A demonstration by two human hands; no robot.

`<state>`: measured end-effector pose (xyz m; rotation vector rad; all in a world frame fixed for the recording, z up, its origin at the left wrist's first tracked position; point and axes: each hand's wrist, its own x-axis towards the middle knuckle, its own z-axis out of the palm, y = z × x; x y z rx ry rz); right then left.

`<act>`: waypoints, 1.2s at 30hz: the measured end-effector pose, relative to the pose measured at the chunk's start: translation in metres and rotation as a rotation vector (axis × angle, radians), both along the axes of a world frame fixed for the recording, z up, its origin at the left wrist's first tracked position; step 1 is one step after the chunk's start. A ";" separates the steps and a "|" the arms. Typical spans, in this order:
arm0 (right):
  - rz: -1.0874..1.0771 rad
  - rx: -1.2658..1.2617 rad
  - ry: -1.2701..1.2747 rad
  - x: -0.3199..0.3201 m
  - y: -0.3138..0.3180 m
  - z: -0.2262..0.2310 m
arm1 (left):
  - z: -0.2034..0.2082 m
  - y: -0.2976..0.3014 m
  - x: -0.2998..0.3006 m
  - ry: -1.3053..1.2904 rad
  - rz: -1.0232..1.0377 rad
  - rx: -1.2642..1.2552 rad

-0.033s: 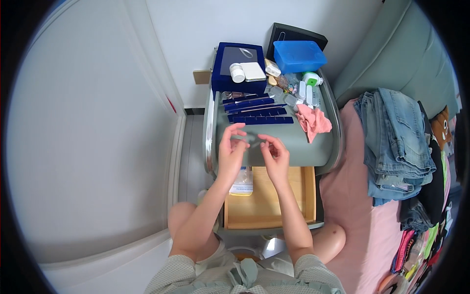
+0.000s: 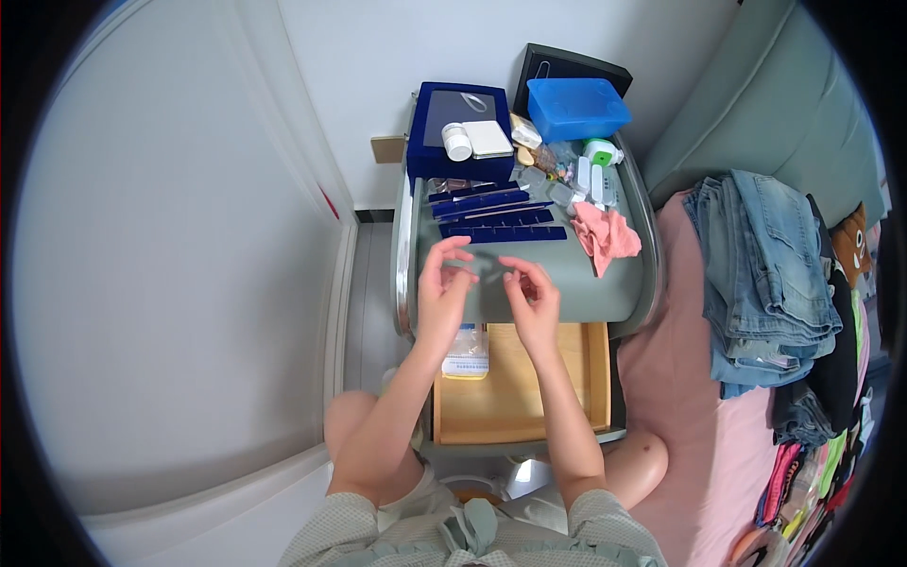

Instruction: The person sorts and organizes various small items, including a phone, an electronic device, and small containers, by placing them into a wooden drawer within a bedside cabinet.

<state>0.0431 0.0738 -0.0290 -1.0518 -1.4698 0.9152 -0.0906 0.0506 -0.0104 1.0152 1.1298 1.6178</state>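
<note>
Above the front of a grey-green bedside table top, my left hand hovers with its fingers curved and apart. Facing it across a small gap is my right hand, its fingers bent and its thumb near the index finger. I see nothing held in either hand. Just beyond the fingertips lie several dark blue velvet divider strips, roughly side by side. To the right of them rests a crumpled pink cloth. Below my hands an open wooden drawer holds a clear packet with a printed label.
A dark blue velvet box carries a white bottle and a white square case. Behind are a blue plastic container and a black box. Small clear boxes crowd the right. Folded jeans lie on the pink bed.
</note>
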 end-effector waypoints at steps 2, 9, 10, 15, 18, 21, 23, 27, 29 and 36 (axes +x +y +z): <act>-0.024 0.028 -0.025 -0.004 0.011 0.010 | 0.009 0.009 -0.009 0.037 0.024 0.032; -0.062 0.173 -0.094 -0.023 0.047 0.037 | 0.020 0.041 -0.042 0.280 0.240 0.139; -0.088 0.203 -0.158 -0.024 0.052 0.039 | 0.020 0.046 -0.045 0.342 0.260 0.178; -0.125 0.342 -0.285 -0.039 0.079 0.052 | 0.025 0.069 -0.054 0.498 0.273 0.237; -0.163 0.377 -0.344 -0.042 0.095 0.057 | 0.031 0.079 -0.048 0.653 0.315 0.282; -0.187 0.437 -0.399 -0.043 0.116 0.055 | 0.034 0.085 -0.039 0.864 0.326 0.380; -0.208 0.506 -0.470 -0.045 0.125 0.055 | 0.030 0.087 -0.033 0.743 0.221 0.310; -0.144 0.498 -0.519 -0.051 0.133 0.063 | 0.029 0.099 -0.038 0.623 0.258 0.165; -0.121 0.495 -0.512 -0.058 0.133 0.066 | 0.026 0.105 -0.041 0.599 0.263 0.163; -0.122 0.536 -0.529 -0.068 0.135 0.059 | 0.016 0.106 -0.043 0.802 0.226 0.219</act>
